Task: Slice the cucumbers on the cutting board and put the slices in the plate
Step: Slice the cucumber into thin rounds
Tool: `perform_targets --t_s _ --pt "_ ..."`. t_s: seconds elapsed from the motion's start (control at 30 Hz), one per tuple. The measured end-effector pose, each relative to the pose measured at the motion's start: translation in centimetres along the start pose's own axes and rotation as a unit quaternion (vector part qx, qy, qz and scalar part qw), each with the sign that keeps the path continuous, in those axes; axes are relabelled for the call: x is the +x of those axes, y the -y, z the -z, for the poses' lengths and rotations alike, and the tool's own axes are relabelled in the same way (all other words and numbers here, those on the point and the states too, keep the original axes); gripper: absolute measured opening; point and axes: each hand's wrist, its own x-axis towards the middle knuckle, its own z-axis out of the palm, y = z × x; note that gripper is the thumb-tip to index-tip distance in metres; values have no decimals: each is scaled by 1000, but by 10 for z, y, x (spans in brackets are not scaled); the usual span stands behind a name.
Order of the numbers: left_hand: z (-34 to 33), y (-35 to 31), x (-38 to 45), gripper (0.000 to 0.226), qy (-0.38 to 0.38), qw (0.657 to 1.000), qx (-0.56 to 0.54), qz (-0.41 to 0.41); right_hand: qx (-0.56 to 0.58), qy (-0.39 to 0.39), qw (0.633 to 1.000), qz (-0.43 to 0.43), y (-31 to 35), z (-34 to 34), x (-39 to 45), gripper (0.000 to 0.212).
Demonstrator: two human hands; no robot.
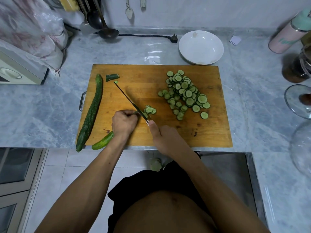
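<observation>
the slicing step was in hand. the left hand [124, 122] curled over the cucumber being cut [103, 142], pinning it near the middle of the cutting board [151, 76]'s near half; its uncut end stuck out past the board's near edge. the right hand [165, 138] was wrapped round the handle of the knife [129, 100], thumb along the top. the blade ran from the hand toward the board's far left corner, its edge at the cucumber's cut face just beside the left fingertips.

that cucumber's long axis ran from the near left up toward the board's centre, cut end pointing inward. a few fresh slices [149, 110] lay touching the blade's right side. a large pile of slices [184, 94] sat toward the board's right half. a whole cucumber [91, 111] lay along the left edge, its long axis running near to far, with a cut stub [112, 77] by the far left corner.

the plate [201, 47], just beyond the board's far edge, looked empty, so the task seemed about half done. the next cut probably called for sliding the left fingers back along the cucumber.
</observation>
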Motion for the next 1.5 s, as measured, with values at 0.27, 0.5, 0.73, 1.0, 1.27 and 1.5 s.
perform_targets --t_s 0.27,0.5,0.73,1.0,1.27,1.5 --pt "0 1 0 24 -2 1000 1 4 31 -4 999 -25 7 -3 9 69" --pt "3 -2 -4 37 9 1000 11 -7 20 -26 999 -14 7 -22 20 72" --pt "0 7 -9 21 -14 997 59 -50 59 -42 997 -25 -6 3 16 75" --pt "-5 12 -9 30 -35 987 109 -110 120 -90 987 -64 -32 53 14 74" --pt "0 20 -6 33 -11 979 108 -174 51 -67 996 5 -34 54 4 70" --pt "7 14 -11 29 -24 980 56 -188 51 -44 998 3 -46 58 2 77"
